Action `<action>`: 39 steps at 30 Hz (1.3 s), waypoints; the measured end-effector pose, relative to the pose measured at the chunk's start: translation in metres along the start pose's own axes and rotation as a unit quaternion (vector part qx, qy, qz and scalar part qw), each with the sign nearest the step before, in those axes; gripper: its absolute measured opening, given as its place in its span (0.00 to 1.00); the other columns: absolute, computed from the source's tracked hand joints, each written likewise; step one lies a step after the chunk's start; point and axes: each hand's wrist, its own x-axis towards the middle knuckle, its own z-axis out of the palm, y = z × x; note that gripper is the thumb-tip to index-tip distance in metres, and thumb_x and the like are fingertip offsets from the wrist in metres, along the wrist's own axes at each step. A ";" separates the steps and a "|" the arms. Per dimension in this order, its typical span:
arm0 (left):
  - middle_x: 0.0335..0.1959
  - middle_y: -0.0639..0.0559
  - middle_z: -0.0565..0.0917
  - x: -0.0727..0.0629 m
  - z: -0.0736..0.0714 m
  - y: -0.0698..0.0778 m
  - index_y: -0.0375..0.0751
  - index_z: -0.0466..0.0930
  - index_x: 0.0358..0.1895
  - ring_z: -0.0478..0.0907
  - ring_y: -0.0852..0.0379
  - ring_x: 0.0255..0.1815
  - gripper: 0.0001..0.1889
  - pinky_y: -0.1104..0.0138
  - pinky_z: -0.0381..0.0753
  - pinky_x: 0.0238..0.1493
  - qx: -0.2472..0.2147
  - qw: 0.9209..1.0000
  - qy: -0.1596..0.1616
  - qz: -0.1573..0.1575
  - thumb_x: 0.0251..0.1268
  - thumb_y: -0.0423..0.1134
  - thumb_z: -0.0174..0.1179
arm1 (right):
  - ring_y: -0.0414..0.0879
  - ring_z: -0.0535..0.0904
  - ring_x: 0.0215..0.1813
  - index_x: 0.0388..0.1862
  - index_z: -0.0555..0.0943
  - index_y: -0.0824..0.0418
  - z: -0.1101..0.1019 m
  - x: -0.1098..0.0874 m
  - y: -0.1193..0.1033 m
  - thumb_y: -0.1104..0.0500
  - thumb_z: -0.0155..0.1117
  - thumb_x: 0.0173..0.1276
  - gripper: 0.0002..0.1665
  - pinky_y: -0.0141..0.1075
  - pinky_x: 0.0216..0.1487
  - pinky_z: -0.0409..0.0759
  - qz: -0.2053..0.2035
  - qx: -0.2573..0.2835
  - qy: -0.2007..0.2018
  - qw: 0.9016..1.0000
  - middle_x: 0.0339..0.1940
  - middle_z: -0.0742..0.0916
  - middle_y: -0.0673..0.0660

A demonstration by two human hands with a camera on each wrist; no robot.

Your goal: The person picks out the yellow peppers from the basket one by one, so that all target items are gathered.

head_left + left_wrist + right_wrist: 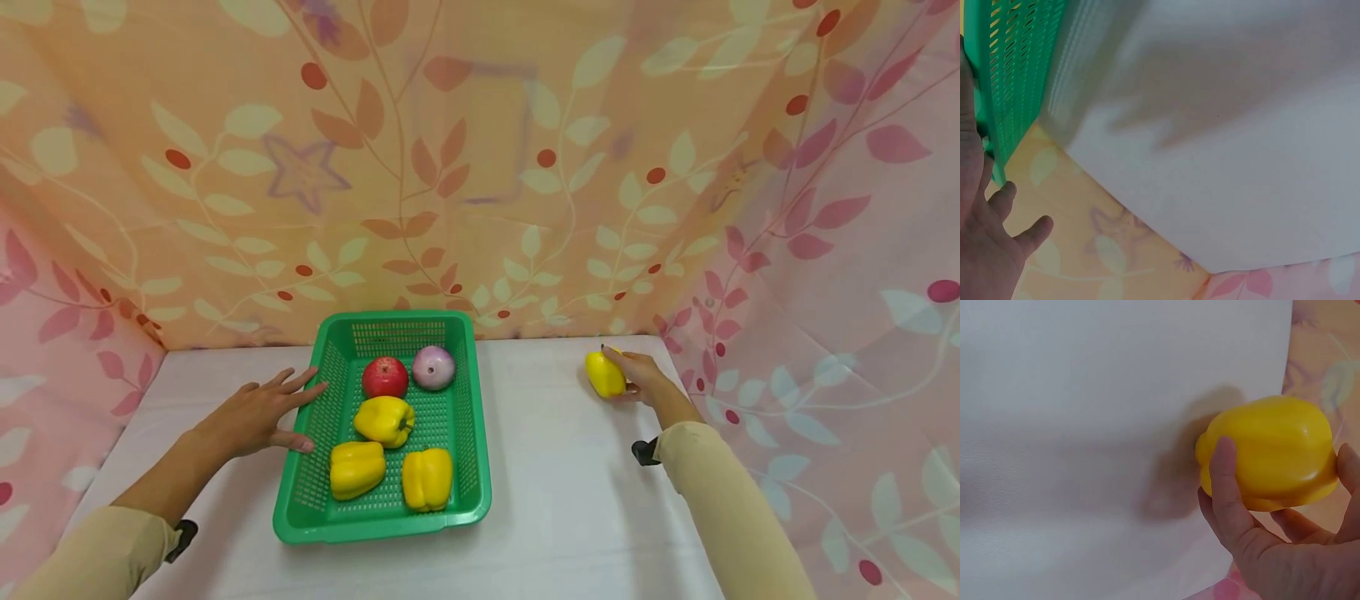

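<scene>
A yellow bell pepper point(604, 374) is gripped by my right hand point(642, 377) over the far right part of the table. The right wrist view shows fingers and thumb curled round the yellow bell pepper point(1275, 453). My left hand point(258, 414) is spread, its fingers over the left rim of a green basket point(480, 450). In the basket lie a red pomegranate-like fruit point(385, 379), a purple-white onion point(433, 368) and three yellow bell peppers: one in the middle point(384, 421), one front left point(357, 470) and one front right point(427, 480).
The white table point(555, 483) carries the basket left of centre. Floral cloth point(480, 167) hangs along the table's back edge, and pink floral cloth point(840, 333) closes off the right side.
</scene>
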 end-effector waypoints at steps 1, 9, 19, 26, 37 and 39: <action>0.74 0.33 0.64 0.000 0.000 0.000 0.40 0.69 0.72 0.60 0.23 0.70 0.50 0.29 0.69 0.55 -0.001 1.000 0.000 -0.001 0.49 0.68 0.68 | 0.62 0.69 0.62 0.79 0.51 0.66 0.000 0.001 0.002 0.35 0.54 0.74 0.51 0.49 0.63 0.76 0.002 -0.004 0.004 1.000 0.68 0.65 0.68; 0.74 0.33 0.64 0.000 -0.001 0.000 0.40 0.68 0.72 0.59 0.23 0.70 0.50 0.29 0.69 0.55 -0.004 1.000 -0.002 -0.002 0.49 0.67 0.68 | 0.58 0.74 0.53 0.78 0.52 0.68 -0.001 0.014 0.016 0.30 0.55 0.69 0.57 0.47 0.54 0.83 -0.003 -0.010 0.035 0.999 0.63 0.69 0.68; 0.74 0.33 0.64 0.000 0.001 0.000 0.40 0.68 0.72 0.60 0.23 0.70 0.50 0.29 0.69 0.55 -0.003 1.000 -0.001 -0.003 0.49 0.68 0.68 | 0.62 0.69 0.61 0.80 0.46 0.67 0.003 0.019 0.017 0.27 0.50 0.69 0.59 0.47 0.54 0.83 0.004 -0.034 0.041 0.999 0.68 0.65 0.70; 0.74 0.33 0.64 0.000 0.000 0.001 0.39 0.68 0.72 0.59 0.23 0.70 0.50 0.29 0.68 0.55 -0.010 1.000 -0.002 -0.005 0.49 0.67 0.68 | 0.64 0.64 0.67 0.81 0.40 0.64 0.007 0.015 0.011 0.31 0.50 0.72 0.57 0.48 0.58 0.80 0.017 -0.032 0.043 0.998 0.75 0.59 0.71; 0.74 0.33 0.63 0.000 -0.001 0.001 0.40 0.68 0.72 0.59 0.23 0.71 0.50 0.28 0.67 0.56 -0.018 1.000 -0.003 -0.007 0.49 0.67 0.68 | 0.64 0.66 0.66 0.81 0.41 0.65 0.007 0.006 0.005 0.32 0.47 0.74 0.55 0.49 0.64 0.76 0.011 -0.055 0.038 0.998 0.76 0.60 0.71; 0.74 0.33 0.63 0.000 -0.001 0.001 0.39 0.68 0.72 0.59 0.23 0.71 0.50 0.28 0.67 0.56 -0.018 1.000 -0.002 -0.006 0.49 0.67 0.68 | 0.64 0.67 0.65 0.81 0.42 0.65 0.008 0.005 0.004 0.32 0.48 0.74 0.55 0.49 0.64 0.76 0.010 -0.064 0.034 0.997 0.75 0.61 0.71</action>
